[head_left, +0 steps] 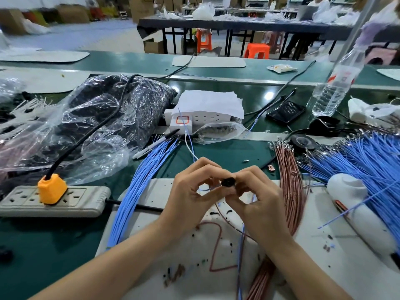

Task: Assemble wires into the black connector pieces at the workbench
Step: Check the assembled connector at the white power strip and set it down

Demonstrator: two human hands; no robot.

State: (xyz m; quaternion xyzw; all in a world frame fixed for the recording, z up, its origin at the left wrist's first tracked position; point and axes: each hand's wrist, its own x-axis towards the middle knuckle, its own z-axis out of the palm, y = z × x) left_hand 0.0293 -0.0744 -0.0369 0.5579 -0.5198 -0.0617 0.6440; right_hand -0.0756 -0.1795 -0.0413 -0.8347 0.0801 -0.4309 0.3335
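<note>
A small black connector piece (227, 182) sits between my two hands above the white mat (155, 191). My left hand (192, 193) pinches it from the left, fingers curled. My right hand (255, 198) pinches it from the right. A thin blue wire (240, 252) and a brown wire (216, 245) hang down from my hands over the mat. A bundle of blue wires (138, 182) lies to the left, brown wires (290, 187) to the right, and a larger spread of blue wires (368, 161) at far right.
A grey power strip (82, 200) with an orange plug (52, 188) lies left. A plastic bag of black parts (97, 118) sits behind it. A white socket block (194, 120), phone (285, 111), water bottle (337, 83), black tape roll (303, 141) and white tool (355, 198) are around.
</note>
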